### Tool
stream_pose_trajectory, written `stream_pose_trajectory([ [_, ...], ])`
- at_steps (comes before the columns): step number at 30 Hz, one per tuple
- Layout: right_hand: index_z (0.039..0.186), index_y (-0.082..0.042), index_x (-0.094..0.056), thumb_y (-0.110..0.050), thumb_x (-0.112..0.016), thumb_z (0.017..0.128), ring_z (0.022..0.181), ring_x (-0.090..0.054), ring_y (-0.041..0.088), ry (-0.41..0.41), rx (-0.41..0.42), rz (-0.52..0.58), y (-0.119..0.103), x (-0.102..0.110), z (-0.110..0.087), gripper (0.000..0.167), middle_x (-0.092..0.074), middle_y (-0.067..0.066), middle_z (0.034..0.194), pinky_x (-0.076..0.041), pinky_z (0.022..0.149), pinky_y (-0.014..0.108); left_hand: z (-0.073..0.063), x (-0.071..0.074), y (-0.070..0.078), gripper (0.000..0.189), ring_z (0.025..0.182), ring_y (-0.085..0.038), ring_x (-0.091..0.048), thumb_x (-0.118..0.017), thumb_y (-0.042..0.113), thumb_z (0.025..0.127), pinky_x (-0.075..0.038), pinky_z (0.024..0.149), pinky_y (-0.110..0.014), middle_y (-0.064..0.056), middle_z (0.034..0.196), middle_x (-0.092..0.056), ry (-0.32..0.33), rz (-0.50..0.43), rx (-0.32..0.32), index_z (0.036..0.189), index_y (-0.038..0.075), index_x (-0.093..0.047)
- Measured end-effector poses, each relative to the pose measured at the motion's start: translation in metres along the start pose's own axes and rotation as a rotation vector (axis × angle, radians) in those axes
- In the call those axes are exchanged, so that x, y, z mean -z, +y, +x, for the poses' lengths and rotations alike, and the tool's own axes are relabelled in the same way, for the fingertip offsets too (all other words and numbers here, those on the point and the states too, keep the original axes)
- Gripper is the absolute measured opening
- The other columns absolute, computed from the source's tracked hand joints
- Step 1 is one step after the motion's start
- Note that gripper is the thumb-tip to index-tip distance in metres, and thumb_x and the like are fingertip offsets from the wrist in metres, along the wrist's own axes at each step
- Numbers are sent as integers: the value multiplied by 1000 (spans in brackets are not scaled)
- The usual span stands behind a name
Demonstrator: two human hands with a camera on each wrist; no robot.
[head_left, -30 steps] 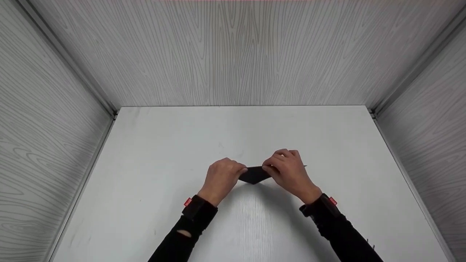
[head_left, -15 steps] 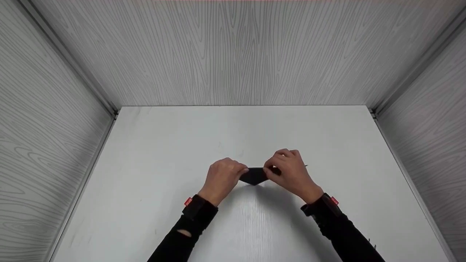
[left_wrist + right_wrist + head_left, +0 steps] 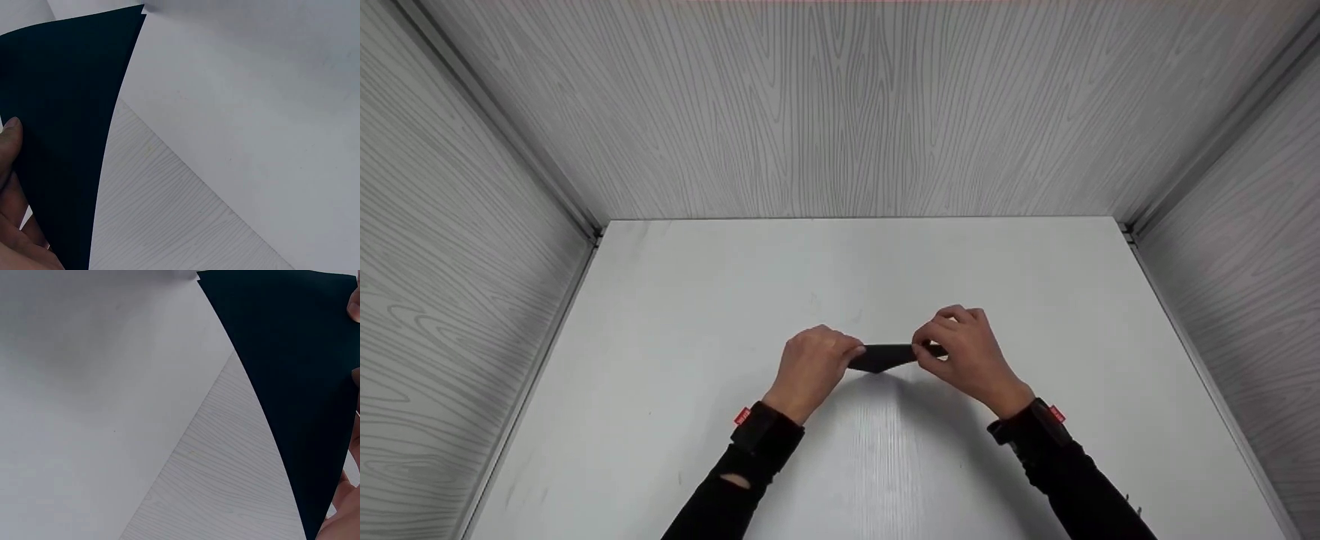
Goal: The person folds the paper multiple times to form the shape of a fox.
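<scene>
A dark, nearly black sheet of paper (image 3: pixel 881 355) folded to a triangle is held in the air between both hands. Its long top edge runs straight from hand to hand, and a point hangs toward the person. My left hand (image 3: pixel 810 365) pinches the left part of that edge between thumb and fingers. On the right, my right hand (image 3: pixel 969 361) pinches it too, a short stretch of paper showing past its fingertips. In the left wrist view, two closely stacked corners show at the tip of the folded paper (image 3: pixel 64 95). The right wrist view shows the folded paper (image 3: pixel 287 365) slightly bowed.
Beneath lies a white tabletop (image 3: pixel 697 292), where the arms cast shadows. Wood-grain panels stand at the back (image 3: pixel 840 112), left (image 3: pixel 457 247) and right (image 3: pixel 1245 247). Small dark marks (image 3: pixel 1136 510) show beside the right sleeve.
My right hand has moved slightly right and my left slightly left, so more of the paper's edge shows between them. The paper's hanging point looks shallower.
</scene>
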State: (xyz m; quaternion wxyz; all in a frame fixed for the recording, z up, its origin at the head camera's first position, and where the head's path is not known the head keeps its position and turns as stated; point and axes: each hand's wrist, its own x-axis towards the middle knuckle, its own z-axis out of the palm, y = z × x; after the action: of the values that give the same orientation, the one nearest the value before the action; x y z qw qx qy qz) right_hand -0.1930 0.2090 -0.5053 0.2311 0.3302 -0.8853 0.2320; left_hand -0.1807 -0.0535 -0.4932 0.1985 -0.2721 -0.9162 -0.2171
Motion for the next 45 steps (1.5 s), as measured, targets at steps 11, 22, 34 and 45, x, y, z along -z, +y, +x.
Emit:
stream_pose_trajectory([
  [11, 93, -19, -70, -12, -77, 93, 97, -60, 25, -10, 15, 3, 9, 4, -7, 10, -72, -8, 89, -42, 84, 49, -3, 5, -8, 5, 75, -15, -72, -85, 17, 85, -57, 66, -31, 3, 82, -78, 0, -24, 37, 91, 16, -85],
  [22, 96, -14, -66, -11, -80, 90, 93, -61, 23, 19, 36, 1, 17, 5, -12, 15, -66, -3, 85, -43, 84, 47, -4, 10, -12, 5, 75, -16, -71, -84, 17, 88, -56, 64, -31, 2, 81, -78, -2, -36, 57, 92, 16, -85],
  [34, 96, -13, -67, -8, -79, 91, 94, -62, 26, 24, 15, -25, 27, 9, -21, 15, -65, -1, 89, -43, 85, 49, -6, 13, -16, 5, 74, -16, -71, -83, 19, 88, -56, 64, -32, 2, 79, -77, 6, -6, 65, 91, 16, -85],
  [45, 98, -13, -68, -8, -78, 92, 97, -63, 31, 42, -43, -18, 42, 16, -29, 12, -68, 0, 90, -42, 84, 51, -10, 13, -24, 7, 74, -17, -71, -82, 22, 89, -57, 64, -33, 1, 79, -77, 23, 19, 63, 91, 15, -84],
])
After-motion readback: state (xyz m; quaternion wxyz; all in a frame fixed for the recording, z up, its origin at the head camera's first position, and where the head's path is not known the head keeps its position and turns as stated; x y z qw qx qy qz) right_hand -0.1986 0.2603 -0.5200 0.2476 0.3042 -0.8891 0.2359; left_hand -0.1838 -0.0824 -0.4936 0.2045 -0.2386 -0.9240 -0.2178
